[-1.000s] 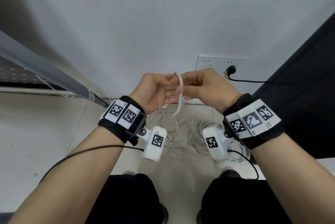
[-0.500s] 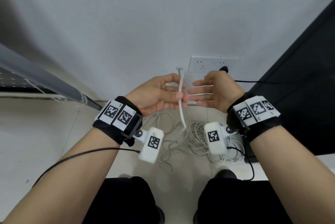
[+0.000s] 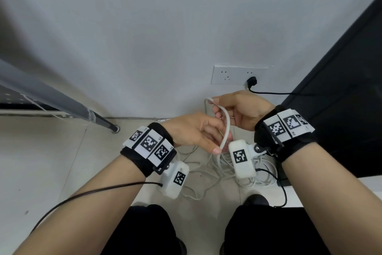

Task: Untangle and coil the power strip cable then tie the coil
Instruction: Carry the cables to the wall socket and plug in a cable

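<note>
Hands are seen from the head camera, raised between the knees above a pale tiled floor (image 3: 62,161). A short white flexible tie strip (image 3: 227,125) is bent into an arch between them. Its upper end is pinched by the fingers of the right hand (image 3: 240,108), which are curled round it near the wall; its lower end is pinched between thumb and fingers of the left hand (image 3: 196,133), lower and nearer the camera. Black wristbands carrying white square-patterned marker tags (image 3: 148,144) are worn on both wrists, and a small white marker-tagged box (image 3: 240,158) is hung under each. A thin black wire (image 3: 86,192) is led from the left box along the forearm. Below the hands, a loose tangle of thin white power strip cable (image 3: 219,169) is spread on the floor, partly hidden by the boxes and wrists; the power strip body cannot be made out. On the grey wall behind, a white rectangular wall socket plate (image 3: 229,75) is mounted low, with a black plug (image 3: 252,81) seated in its right side and its black cord run off to the right. A grey metal leg (image 3: 68,104) slants down to the floor at left, and a black panel (image 3: 341,99) is seen at right.
</note>
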Tool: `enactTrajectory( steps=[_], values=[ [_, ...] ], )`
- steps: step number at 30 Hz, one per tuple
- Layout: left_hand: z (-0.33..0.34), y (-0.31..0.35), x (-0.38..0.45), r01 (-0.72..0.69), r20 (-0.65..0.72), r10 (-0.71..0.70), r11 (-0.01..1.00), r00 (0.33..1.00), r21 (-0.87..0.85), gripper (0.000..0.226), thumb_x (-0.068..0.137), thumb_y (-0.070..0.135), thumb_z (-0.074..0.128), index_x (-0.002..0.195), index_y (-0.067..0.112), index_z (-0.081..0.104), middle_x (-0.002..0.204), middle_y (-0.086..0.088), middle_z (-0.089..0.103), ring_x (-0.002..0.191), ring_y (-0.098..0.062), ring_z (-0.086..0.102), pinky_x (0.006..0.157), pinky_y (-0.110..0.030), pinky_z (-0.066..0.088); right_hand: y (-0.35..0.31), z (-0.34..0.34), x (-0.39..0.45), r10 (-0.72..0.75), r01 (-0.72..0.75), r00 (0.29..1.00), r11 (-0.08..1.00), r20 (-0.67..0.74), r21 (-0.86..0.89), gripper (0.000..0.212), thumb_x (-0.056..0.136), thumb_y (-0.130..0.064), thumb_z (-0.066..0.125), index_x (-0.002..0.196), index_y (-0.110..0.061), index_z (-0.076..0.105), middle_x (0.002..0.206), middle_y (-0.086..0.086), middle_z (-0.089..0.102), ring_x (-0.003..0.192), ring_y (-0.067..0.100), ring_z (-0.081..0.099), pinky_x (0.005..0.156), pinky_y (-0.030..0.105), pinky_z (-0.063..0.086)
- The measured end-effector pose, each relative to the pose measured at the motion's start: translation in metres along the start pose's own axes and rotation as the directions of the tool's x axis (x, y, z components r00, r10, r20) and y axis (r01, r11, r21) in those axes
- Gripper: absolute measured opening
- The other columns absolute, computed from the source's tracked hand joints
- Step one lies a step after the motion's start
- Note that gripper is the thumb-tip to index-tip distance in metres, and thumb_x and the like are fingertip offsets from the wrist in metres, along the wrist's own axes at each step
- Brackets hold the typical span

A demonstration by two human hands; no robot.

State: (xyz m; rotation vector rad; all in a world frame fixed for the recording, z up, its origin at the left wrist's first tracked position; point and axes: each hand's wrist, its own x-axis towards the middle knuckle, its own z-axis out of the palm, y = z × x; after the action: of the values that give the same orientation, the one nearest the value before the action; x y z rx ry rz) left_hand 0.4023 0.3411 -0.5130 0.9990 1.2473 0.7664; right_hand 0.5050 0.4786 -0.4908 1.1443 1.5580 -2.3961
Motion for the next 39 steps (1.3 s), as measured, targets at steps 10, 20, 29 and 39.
enactTrajectory(
  steps=[10, 20, 29, 39],
  values=[
    [-0.039, 0.006, 0.009, -0.156, -0.574, -0.163, 0.872, 0.802, -0.465, 0.031, 0.096, 0.009, 0.046, 0.124, 0.007, 0.059, 0.115, -0.014, 0.07, 0.098, -0.021, 0.069, 0.079, -0.033, 0.055, 0.012, -0.002, -0.006, -0.144, 0.145, 0.982, 0.989, 0.123, 0.007, 0.028, 0.088, 0.021, 0.05, 0.09, -0.006, 0.058, 0.083, 0.012, 0.073, 0.074, 0.02, 0.073, 0.073, 0.026, 0.059],
    [-0.022, -0.004, 0.034, -0.238, -0.634, -0.057, 0.898, 0.771, -0.37, 0.023, 0.095, 0.011, 0.06, 0.117, 0.006, 0.061, 0.074, -0.007, 0.061, 0.054, -0.014, 0.055, 0.05, -0.023, 0.048, 0.033, -0.001, 0.02, 0.031, 0.121, 0.987, 0.511, 0.159, -0.851, 0.014, 0.08, 0.001, 0.072, 0.09, -0.009, 0.072, 0.097, 0.007, 0.075, 0.087, 0.016, 0.067, 0.094, 0.034, 0.055],
    [-0.009, -0.012, 0.051, -0.217, -0.57, 0.146, 0.975, 0.808, -0.057, 0.022, 0.088, -0.005, 0.065, 0.098, 0.013, 0.056, 0.063, -0.001, 0.062, 0.052, -0.017, 0.058, 0.055, -0.026, 0.051, 0.024, -0.028, 0.05, 0.091, -0.093, 0.984, 0.996, -0.156, -0.005, 0.04, 0.093, 0.002, 0.037, 0.128, 0.001, 0.055, 0.099, 0.017, 0.069, 0.081, 0.027, 0.067, 0.077, 0.036, 0.059],
    [0.005, -0.004, 0.065, -0.195, -0.412, 0.183, 0.981, 0.893, 0.013, 0.022, 0.087, -0.005, 0.065, 0.091, 0.013, 0.055, 0.066, -0.005, 0.061, 0.054, -0.016, 0.06, 0.056, -0.026, 0.05, 0.016, -0.042, 0.058, 0.025, 0.057, 0.976, 0.929, -0.217, 0.365, 0.004, 0.096, -0.006, 0.051, 0.095, -0.005, 0.055, 0.091, 0.014, 0.05, 0.075, 0.027, 0.056, 0.071, 0.036, 0.05]
  ],
)
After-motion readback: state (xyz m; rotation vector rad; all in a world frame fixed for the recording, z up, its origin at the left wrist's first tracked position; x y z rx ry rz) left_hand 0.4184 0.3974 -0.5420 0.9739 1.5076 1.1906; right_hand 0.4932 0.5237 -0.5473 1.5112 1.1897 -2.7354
